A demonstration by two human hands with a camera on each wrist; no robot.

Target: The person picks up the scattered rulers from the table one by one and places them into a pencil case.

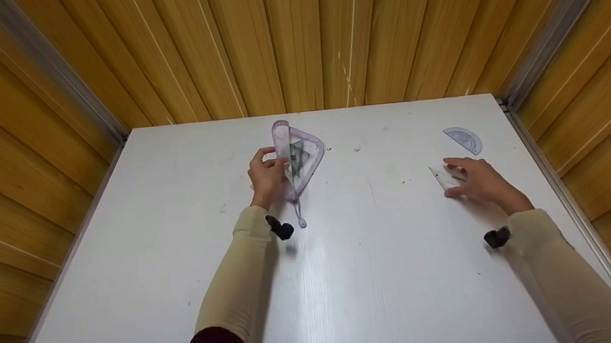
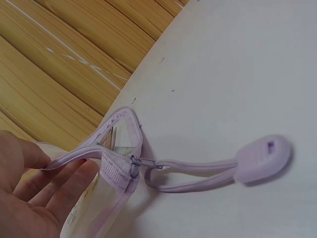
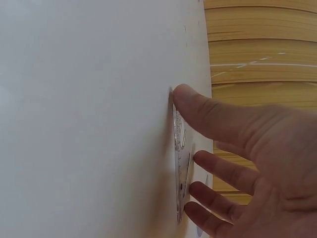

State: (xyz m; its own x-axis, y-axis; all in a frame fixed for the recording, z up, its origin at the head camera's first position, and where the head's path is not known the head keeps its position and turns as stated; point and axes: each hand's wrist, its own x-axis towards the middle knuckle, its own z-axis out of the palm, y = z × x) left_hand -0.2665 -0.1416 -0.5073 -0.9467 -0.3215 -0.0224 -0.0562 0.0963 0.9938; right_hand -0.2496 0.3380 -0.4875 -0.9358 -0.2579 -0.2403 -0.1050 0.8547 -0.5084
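Note:
A translucent pencil pouch with lilac trim (image 1: 316, 166) stands open-mouthed left of the table's middle. My left hand (image 1: 267, 175) pinches the pouch's rim between thumb and fingers. Inside the pouch are a dark triangular shape (image 1: 298, 158) and, in the left wrist view, pencil-like sticks (image 2: 109, 139). The lilac zipper pull loop (image 2: 203, 166) trails onto the table. On the right, my right hand (image 1: 478, 179) holds a clear triangular set square (image 1: 442, 178) by its edges, thumb at one corner and fingertips along the opposite side. The set square (image 3: 178, 158) is close over the tabletop.
A bluish transparent protractor (image 1: 464, 140) lies just beyond the right hand. The white table (image 1: 368, 275) has small marks on it and ends at wood-panelled walls (image 1: 295, 41) at the back and both sides. Metal rails (image 1: 557, 179) run along its sides.

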